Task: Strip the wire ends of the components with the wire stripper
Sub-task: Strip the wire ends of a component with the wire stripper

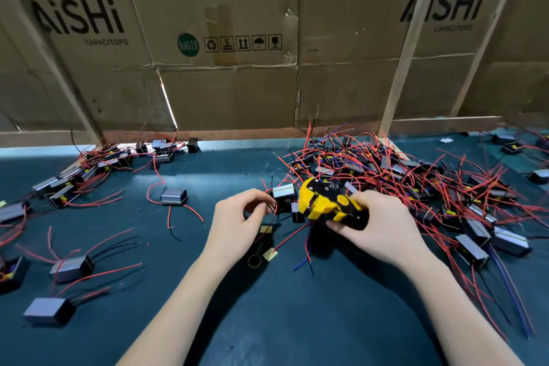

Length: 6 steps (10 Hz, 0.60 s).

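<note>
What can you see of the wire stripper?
The wire stripper is a yellow and black tool, plastic by the look of it, with dark screws on its black head. The right hand grips its handles, which the fingers mostly hide. It is held just above the green table, head pointing left toward the left hand, at the edge of the component pile.

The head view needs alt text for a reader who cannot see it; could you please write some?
A right hand grips a yellow wire stripper while the left hand pinches a red wire beside it. Boxy components with red wires lie piled on a dark mat before cardboard.
</note>
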Tool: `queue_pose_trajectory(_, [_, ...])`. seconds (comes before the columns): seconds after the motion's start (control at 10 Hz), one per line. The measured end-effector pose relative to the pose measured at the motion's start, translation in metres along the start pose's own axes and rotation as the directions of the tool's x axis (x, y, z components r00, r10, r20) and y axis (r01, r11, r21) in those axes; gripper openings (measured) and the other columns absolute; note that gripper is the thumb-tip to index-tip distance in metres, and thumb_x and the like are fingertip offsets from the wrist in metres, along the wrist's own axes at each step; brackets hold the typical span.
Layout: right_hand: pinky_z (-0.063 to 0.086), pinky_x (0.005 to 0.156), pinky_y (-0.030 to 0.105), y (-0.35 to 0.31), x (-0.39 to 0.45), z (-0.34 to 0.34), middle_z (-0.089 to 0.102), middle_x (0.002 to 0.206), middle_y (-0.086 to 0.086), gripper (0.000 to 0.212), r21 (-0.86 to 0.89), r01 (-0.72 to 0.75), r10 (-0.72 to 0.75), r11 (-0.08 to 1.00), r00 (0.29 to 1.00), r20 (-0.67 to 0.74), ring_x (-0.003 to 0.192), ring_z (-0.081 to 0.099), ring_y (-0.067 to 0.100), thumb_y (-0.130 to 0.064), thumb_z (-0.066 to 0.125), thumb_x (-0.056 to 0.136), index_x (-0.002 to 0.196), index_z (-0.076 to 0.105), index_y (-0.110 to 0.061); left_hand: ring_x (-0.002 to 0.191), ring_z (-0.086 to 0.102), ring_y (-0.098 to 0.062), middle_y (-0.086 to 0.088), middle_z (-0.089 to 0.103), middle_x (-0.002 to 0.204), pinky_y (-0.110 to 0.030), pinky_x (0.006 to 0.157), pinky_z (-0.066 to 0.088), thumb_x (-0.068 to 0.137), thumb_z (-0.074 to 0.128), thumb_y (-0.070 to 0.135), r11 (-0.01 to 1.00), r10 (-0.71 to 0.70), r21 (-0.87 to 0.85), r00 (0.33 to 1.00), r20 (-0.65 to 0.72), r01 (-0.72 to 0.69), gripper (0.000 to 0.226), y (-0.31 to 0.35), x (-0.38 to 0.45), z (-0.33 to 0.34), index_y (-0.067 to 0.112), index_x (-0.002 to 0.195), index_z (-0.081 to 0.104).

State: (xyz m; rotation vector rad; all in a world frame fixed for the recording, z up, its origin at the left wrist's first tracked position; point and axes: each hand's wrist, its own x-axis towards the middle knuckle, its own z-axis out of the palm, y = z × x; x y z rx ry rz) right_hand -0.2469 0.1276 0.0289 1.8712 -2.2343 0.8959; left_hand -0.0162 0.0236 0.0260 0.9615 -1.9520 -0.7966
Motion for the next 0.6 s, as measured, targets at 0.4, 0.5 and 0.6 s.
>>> queue_pose_trajectory(0.4, [0.043,0.083,0.029,0.0,-0.004,-0.008,0.058,0.084,-0.019,0.054,-0.037,0.09,-0.07,0.995,0.928,0.366,0.087,0.051,0.004,-0.079,0.066,0.052,0.085,0.06,-0.036,0.059,0.056,0.0,0.014,0.07,0.068,-0.02,0.057,0.037,0.088,0.059,0.01,0.981,-0.113,0.151,0.992,-0.061,0.121,0.025,-0.02,0.005,-0.002,0.031,0.082,0.071])
queue_pose_trajectory(0.5, [0.043,0.083,0.027,0.002,-0.005,-0.008,0.056,0.087,-0.02,0.055,-0.017,0.055,-0.044,0.998,0.915,0.402,0.092,0.044,0.001,-0.078,0.071,0.051,0.088,0.06,-0.038,0.061,0.054,-0.003,0.013,0.07,0.069,-0.025,0.062,0.041,0.088,0.058,0.012,0.974,-0.132,0.18,0.991,-0.038,0.137,0.022,-0.023,0.004,-0.001,0.03,0.083,0.071])
queue_pose_trajectory(0.6, [0.045,0.084,0.028,0.0,-0.006,-0.014,0.057,0.089,-0.016,0.059,-0.001,0.028,-0.025,1.0,0.917,0.398,0.092,0.047,0.001,-0.083,0.067,0.051,0.088,0.065,-0.037,0.063,0.056,-0.008,0.012,0.07,0.07,-0.028,0.067,0.047,0.088,0.057,0.013,0.971,-0.144,0.188,0.989,-0.036,0.148,0.022,-0.024,0.005,0.0,0.029,0.084,0.071])
